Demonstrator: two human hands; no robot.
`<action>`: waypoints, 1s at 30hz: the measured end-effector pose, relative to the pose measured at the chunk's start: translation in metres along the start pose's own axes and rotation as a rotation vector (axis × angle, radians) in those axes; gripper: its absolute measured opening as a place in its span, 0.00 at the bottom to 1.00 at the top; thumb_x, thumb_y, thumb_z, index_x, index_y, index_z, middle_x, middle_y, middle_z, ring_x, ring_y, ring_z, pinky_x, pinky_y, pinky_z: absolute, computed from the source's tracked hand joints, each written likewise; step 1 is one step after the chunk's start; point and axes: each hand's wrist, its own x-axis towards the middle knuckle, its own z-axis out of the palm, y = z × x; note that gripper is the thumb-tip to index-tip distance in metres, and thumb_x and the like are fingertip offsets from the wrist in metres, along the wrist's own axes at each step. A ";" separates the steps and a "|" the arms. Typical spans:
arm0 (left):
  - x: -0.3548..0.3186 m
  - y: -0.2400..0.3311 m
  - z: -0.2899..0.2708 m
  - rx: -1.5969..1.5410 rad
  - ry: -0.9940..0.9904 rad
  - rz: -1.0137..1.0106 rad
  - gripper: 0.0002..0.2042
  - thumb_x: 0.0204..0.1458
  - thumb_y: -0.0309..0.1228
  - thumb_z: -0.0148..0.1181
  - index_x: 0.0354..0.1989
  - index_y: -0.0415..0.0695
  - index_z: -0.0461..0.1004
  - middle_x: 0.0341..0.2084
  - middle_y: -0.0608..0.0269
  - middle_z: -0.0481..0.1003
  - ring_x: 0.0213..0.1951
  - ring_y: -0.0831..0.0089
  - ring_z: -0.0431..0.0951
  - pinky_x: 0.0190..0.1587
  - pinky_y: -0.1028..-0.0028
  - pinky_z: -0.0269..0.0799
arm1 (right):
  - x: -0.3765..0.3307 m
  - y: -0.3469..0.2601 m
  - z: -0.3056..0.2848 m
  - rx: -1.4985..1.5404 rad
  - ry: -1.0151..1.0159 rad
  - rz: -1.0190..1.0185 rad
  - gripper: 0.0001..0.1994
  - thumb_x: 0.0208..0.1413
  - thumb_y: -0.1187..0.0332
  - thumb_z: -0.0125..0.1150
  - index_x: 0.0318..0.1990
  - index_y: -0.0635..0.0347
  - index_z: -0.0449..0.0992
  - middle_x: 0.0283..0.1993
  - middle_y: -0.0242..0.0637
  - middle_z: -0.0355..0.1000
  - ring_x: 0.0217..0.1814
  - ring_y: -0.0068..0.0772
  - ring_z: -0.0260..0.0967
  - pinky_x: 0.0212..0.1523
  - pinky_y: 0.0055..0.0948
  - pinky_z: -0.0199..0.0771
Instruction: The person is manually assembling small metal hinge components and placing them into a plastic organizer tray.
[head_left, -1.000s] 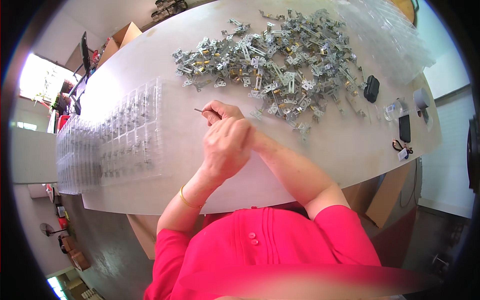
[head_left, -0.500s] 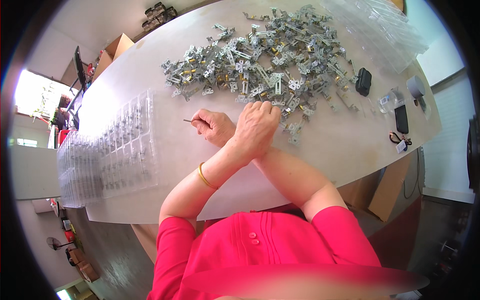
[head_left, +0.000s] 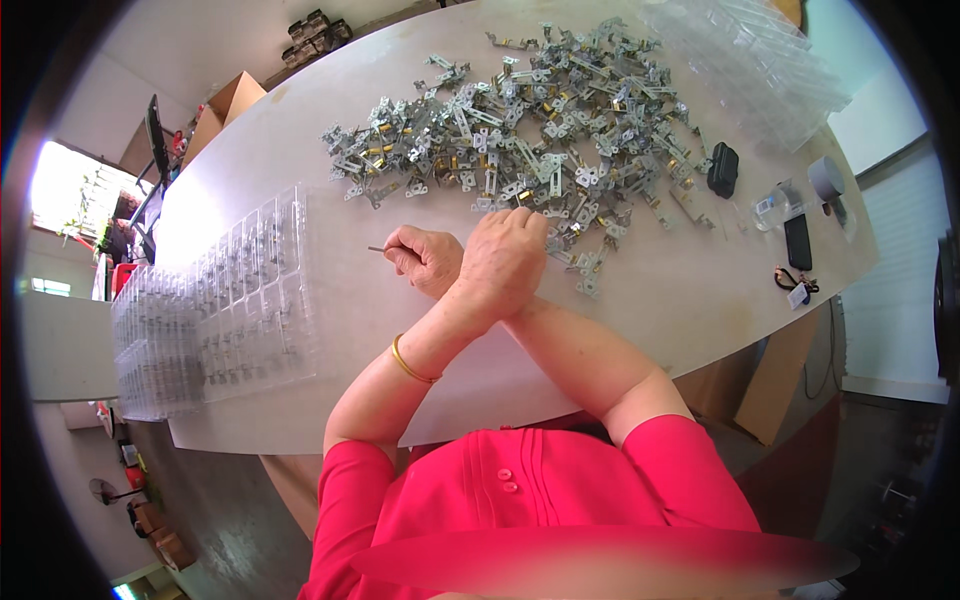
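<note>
The right hand (head_left: 425,262) is closed on a thin rod (head_left: 376,249), whose end sticks out to the left over the bare desk (head_left: 700,300). The left hand (head_left: 508,255) lies just beside it, at the near edge of a wide pile of metal brackets (head_left: 520,150); its fingers are turned away, so I cannot tell whether they hold anything. The arms are crossed, the left forearm with its yellow bracelet (head_left: 402,360) lying over the right one and hiding part of it, while the left hand covers a little of the pile.

To the left stand clear trays (head_left: 300,215) with small metal parts in their compartments. More clear plastic sheets (head_left: 750,60) lie at the far right. Down the right side come a black case (head_left: 722,170), a roll of tape (head_left: 826,178), a clear plastic container (head_left: 772,207), a black phone (head_left: 797,242) and a white tag (head_left: 799,294) on a dark cord.

A second ago the left hand was laid over the right; now they are side by side, the left moved rightward to the brackets. Against half a second ago, little has changed: the right hand still grips the rod.
</note>
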 end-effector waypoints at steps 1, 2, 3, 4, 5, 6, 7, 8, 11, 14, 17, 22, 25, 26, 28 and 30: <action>-0.001 -0.001 0.000 -0.022 0.003 -0.022 0.04 0.45 0.22 0.56 0.30 0.40 0.68 0.27 0.53 0.71 0.35 0.51 0.74 0.41 0.56 0.69 | 0.000 0.000 0.000 -0.014 -0.008 0.008 0.04 0.63 0.70 0.59 0.38 0.59 0.75 0.23 0.31 0.73 0.23 0.22 0.67 0.27 0.26 0.68; -0.001 -0.002 0.001 -0.025 0.004 -0.021 0.04 0.45 0.22 0.56 0.30 0.40 0.68 0.27 0.53 0.71 0.35 0.51 0.74 0.41 0.56 0.69 | 0.000 0.000 -0.001 -0.028 -0.016 0.015 0.04 0.63 0.70 0.59 0.38 0.59 0.75 0.23 0.30 0.73 0.23 0.21 0.67 0.27 0.26 0.67; -0.001 -0.003 0.003 -0.050 0.012 -0.029 0.05 0.45 0.22 0.57 0.30 0.40 0.69 0.27 0.53 0.71 0.35 0.51 0.74 0.41 0.56 0.69 | 0.000 0.001 -0.003 -0.030 -0.014 0.016 0.04 0.63 0.70 0.59 0.38 0.59 0.75 0.23 0.30 0.73 0.23 0.21 0.67 0.27 0.26 0.67; -0.001 -0.004 0.002 -0.071 0.020 -0.038 0.05 0.45 0.23 0.58 0.30 0.40 0.69 0.27 0.53 0.71 0.35 0.52 0.74 0.41 0.56 0.69 | 0.000 -0.003 -0.004 -0.027 -0.038 0.034 0.05 0.63 0.68 0.58 0.39 0.59 0.74 0.25 0.34 0.74 0.25 0.28 0.69 0.29 0.31 0.69; -0.001 -0.004 0.000 -0.069 0.022 -0.038 0.05 0.45 0.23 0.58 0.30 0.40 0.69 0.27 0.53 0.71 0.35 0.52 0.74 0.41 0.56 0.69 | 0.000 -0.006 -0.005 -0.023 -0.062 0.051 0.06 0.63 0.67 0.58 0.39 0.59 0.74 0.26 0.38 0.75 0.26 0.34 0.72 0.32 0.35 0.72; -0.001 -0.004 -0.002 -0.084 0.031 -0.044 0.05 0.45 0.23 0.58 0.30 0.40 0.68 0.27 0.54 0.71 0.35 0.52 0.74 0.41 0.56 0.69 | 0.000 -0.008 -0.004 -0.022 -0.064 0.049 0.06 0.63 0.67 0.58 0.39 0.59 0.74 0.26 0.38 0.75 0.26 0.34 0.72 0.32 0.35 0.72; 0.000 -0.004 -0.004 -0.102 0.039 -0.047 0.05 0.46 0.23 0.58 0.30 0.40 0.68 0.27 0.54 0.71 0.35 0.52 0.74 0.41 0.57 0.69 | 0.000 -0.008 -0.005 -0.022 -0.073 0.052 0.06 0.63 0.67 0.57 0.40 0.60 0.74 0.26 0.38 0.75 0.26 0.33 0.71 0.32 0.35 0.72; 0.000 -0.002 -0.007 -0.102 0.041 -0.045 0.05 0.46 0.23 0.58 0.30 0.40 0.68 0.27 0.54 0.71 0.35 0.52 0.74 0.41 0.57 0.69 | 0.000 -0.008 -0.005 -0.021 -0.083 0.055 0.06 0.64 0.67 0.57 0.40 0.60 0.74 0.27 0.37 0.75 0.26 0.31 0.71 0.32 0.35 0.72; -0.002 0.003 -0.019 -0.105 0.052 -0.043 0.06 0.45 0.21 0.58 0.30 0.40 0.68 0.27 0.54 0.71 0.35 0.53 0.74 0.40 0.57 0.69 | 0.001 -0.003 0.000 -0.021 -0.017 -0.016 0.05 0.64 0.68 0.58 0.39 0.58 0.75 0.24 0.30 0.73 0.22 0.20 0.66 0.27 0.26 0.67; -0.010 0.004 -0.037 -0.136 0.134 -0.034 0.08 0.43 0.21 0.59 0.33 0.40 0.70 0.27 0.54 0.70 0.34 0.53 0.73 0.40 0.57 0.67 | 0.002 -0.003 -0.007 -0.158 -0.085 -0.013 0.04 0.64 0.68 0.59 0.39 0.58 0.74 0.27 0.31 0.74 0.25 0.20 0.67 0.27 0.26 0.67; -0.026 0.000 -0.062 -0.110 0.285 -0.102 0.10 0.43 0.19 0.60 0.35 0.40 0.72 0.27 0.56 0.71 0.33 0.55 0.73 0.38 0.59 0.68 | 0.002 0.015 0.005 0.618 -0.091 -0.110 0.04 0.63 0.69 0.59 0.39 0.57 0.74 0.31 0.28 0.74 0.28 0.18 0.67 0.29 0.25 0.68; -0.069 -0.016 -0.092 -0.157 0.415 -0.270 0.10 0.42 0.16 0.61 0.34 0.39 0.72 0.26 0.58 0.72 0.30 0.58 0.74 0.35 0.63 0.69 | 0.000 0.005 -0.006 0.234 -0.125 0.028 0.05 0.62 0.71 0.58 0.42 0.61 0.74 0.36 0.30 0.75 0.35 0.21 0.71 0.37 0.25 0.75; -0.088 -0.025 -0.098 -0.152 0.417 -0.330 0.10 0.43 0.14 0.60 0.34 0.38 0.73 0.26 0.58 0.73 0.28 0.63 0.75 0.33 0.68 0.71 | 0.002 -0.008 -0.017 0.252 -0.101 0.248 0.05 0.65 0.69 0.56 0.44 0.60 0.74 0.38 0.32 0.77 0.38 0.19 0.72 0.38 0.23 0.75; -0.095 -0.028 -0.098 -0.142 0.397 -0.330 0.10 0.44 0.13 0.58 0.35 0.37 0.74 0.26 0.58 0.73 0.26 0.66 0.75 0.31 0.71 0.72 | 0.004 -0.006 -0.018 0.252 -0.121 0.246 0.05 0.65 0.69 0.56 0.44 0.60 0.74 0.38 0.32 0.77 0.38 0.19 0.72 0.38 0.23 0.75; -0.103 -0.031 -0.097 -0.142 0.383 -0.326 0.09 0.44 0.15 0.59 0.35 0.39 0.74 0.26 0.58 0.73 0.27 0.63 0.74 0.33 0.68 0.71 | 0.006 0.002 -0.017 0.476 -0.050 0.176 0.06 0.68 0.66 0.55 0.46 0.57 0.74 0.41 0.32 0.77 0.42 0.20 0.74 0.40 0.24 0.77; -0.108 -0.034 -0.097 -0.122 0.321 -0.275 0.09 0.43 0.15 0.59 0.33 0.38 0.73 0.25 0.58 0.72 0.29 0.63 0.75 0.33 0.67 0.71 | 0.007 0.006 -0.016 0.566 -0.030 0.171 0.07 0.67 0.66 0.56 0.47 0.56 0.74 0.43 0.32 0.77 0.43 0.22 0.75 0.41 0.25 0.77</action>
